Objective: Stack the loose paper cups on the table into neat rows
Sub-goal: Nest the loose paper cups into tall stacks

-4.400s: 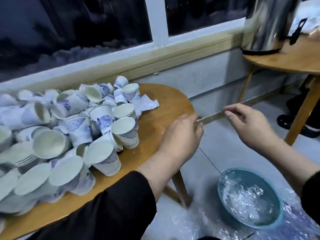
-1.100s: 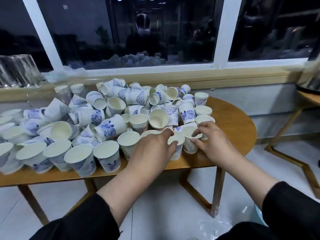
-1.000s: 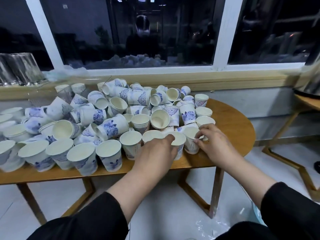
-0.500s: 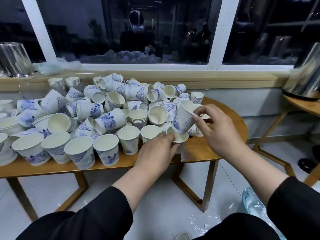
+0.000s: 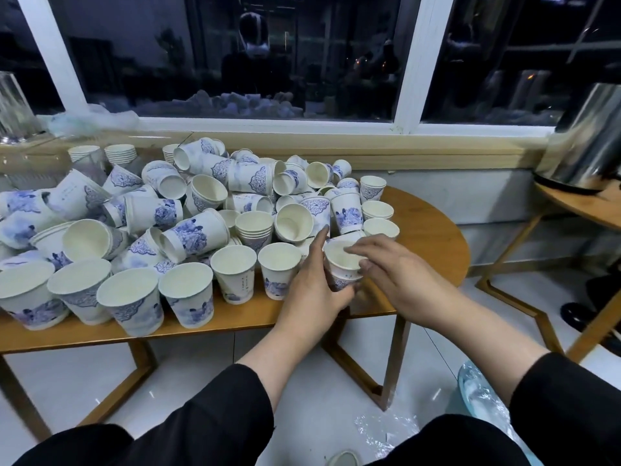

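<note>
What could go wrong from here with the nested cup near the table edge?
1. The nested cups, gripped by the left hand, stand close to the table front edge; a nudge from the right hand may knock them off.
2. The jumbled cup pile behind leans on tilted cups; bumping it could roll cups into the front row.

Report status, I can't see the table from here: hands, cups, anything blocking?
Left hand grips nested cups. Right hand open over the rim. Jumbled pile crowds behind.
</note>
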The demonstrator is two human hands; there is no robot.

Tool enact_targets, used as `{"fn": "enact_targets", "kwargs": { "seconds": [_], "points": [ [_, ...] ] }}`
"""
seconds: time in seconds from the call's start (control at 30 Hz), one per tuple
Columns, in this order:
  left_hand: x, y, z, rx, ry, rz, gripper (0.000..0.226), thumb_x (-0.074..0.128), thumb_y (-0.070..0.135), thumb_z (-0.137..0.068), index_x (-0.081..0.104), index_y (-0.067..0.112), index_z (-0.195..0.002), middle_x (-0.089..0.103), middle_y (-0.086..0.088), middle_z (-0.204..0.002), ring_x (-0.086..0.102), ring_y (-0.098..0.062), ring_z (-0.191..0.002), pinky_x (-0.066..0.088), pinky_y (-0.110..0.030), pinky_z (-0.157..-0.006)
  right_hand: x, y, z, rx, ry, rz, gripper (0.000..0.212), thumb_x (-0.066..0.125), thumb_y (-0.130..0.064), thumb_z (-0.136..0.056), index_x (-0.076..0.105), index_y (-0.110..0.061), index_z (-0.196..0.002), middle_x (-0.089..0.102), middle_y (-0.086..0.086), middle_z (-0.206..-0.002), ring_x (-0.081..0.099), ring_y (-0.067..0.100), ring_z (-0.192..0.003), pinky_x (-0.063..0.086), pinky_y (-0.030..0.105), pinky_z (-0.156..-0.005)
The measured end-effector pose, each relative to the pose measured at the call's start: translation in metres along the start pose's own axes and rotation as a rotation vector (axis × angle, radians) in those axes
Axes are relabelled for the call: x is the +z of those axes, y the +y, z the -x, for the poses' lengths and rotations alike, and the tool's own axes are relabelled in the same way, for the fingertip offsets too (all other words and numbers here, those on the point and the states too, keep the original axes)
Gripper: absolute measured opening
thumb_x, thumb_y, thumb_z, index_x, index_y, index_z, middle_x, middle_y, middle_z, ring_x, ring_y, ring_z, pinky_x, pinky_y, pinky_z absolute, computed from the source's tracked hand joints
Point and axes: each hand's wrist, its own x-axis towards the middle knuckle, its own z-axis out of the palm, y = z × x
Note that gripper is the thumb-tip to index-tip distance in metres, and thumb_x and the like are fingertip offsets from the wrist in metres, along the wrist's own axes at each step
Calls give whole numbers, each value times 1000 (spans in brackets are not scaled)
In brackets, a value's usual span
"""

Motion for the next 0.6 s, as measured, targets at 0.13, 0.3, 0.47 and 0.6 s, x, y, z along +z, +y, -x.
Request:
{"fn": "enact_targets", "kwargs": {
  "seconds": [0.13, 0.3, 0.47, 0.6],
  "points": [
    [6, -8, -6, 32, -25, -56, 78, 81, 31, -81, 41, 29, -147, 53, 4, -144, 45, -11, -134, 30, -15, -106, -10, 26, -10, 305, 297, 19, 29, 49, -13, -100, 62, -17, -125, 57, -2, -127, 51, 11, -116, 32, 14, -89],
    [9, -19, -1, -29, -106, -89, 87, 80, 41, -81, 28, 38, -151, 50, 5, -151, 46, -14, -137, 38, -25, -106, -4, 65, -23, 463, -47, 200, 37, 55, -16, -97, 57, -19, -134, 51, 1, -141, 52, 22, -124, 38, 28, -98],
    [12, -20, -8, -64, -89, -32, 102, 83, 39, -79, 16, 40, -156, 44, 7, -156, 41, -12, -141, 33, -22, -108, 5, 78, -26, 428, 20, 191, 14, 56, -18, -96, 64, -7, -99, 60, 7, -109, 56, 27, -101, 31, 28, -74],
    [14, -22, -16, -54, -109, -39, 100, 84, 35, -78, 23, 29, -156, 44, 5, -156, 39, -10, -141, 26, -13, -107, -6, 58, -20, 346, 305, 122, 13, 53, -19, -99, 62, -11, -104, 61, 5, -103, 55, 22, -96, 32, 26, -75]
  ]
}}
